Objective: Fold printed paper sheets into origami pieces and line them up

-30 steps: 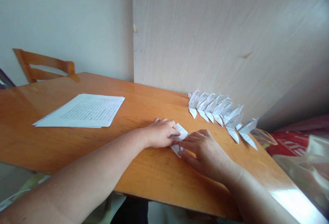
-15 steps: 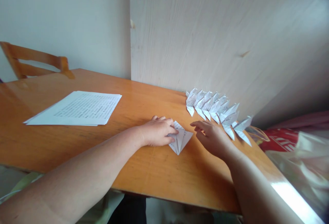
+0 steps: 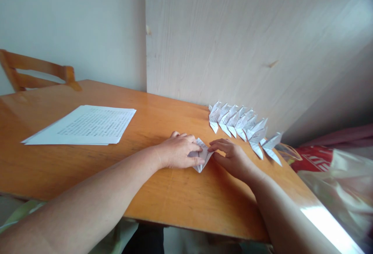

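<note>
Now the right hand (image 3: 231, 156) returns, lightly closed on the folded paper (image 3: 205, 156); the left hand (image 3: 182, 151), half-open, pins it inside the desk (image 3: 175, 195)'s front edge, so both steady it.

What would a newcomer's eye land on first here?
Probably the row of pointed folded shapes at the table's far right. Next, perhaps, the small folded paper near the middle, with the left hand on it and the right hand at its right edge. Printed sheets lie to the left.

Wooden chair (image 3: 37, 64) before pale wall (image 3: 78, 16)
</note>
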A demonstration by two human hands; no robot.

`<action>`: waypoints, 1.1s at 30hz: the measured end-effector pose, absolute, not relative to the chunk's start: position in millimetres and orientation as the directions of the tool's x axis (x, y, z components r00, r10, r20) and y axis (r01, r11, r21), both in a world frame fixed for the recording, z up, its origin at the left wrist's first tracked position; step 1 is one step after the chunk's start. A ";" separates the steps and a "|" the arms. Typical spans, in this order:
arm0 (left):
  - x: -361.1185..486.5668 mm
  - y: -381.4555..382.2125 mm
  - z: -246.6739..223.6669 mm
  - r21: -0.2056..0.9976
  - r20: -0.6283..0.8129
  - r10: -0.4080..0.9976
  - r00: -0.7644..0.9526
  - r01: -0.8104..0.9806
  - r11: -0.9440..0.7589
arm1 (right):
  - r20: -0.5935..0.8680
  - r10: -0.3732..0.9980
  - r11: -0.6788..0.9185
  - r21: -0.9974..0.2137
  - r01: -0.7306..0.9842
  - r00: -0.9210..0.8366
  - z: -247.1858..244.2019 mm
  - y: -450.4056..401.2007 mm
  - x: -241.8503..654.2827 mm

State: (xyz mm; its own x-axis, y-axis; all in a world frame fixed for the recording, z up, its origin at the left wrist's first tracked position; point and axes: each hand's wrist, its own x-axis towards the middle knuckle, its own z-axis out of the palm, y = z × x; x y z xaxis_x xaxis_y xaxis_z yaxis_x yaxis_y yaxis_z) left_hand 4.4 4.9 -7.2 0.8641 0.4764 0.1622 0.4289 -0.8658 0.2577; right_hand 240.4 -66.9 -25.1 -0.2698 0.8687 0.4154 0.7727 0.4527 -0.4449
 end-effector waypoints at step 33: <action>12.3 -2.4 -3.8 0.982 -0.067 0.576 0.815 -0.046 0.180 | -0.066 0.992 -0.080 -0.989 -0.124 -0.110 -10.6 -78.0 217.4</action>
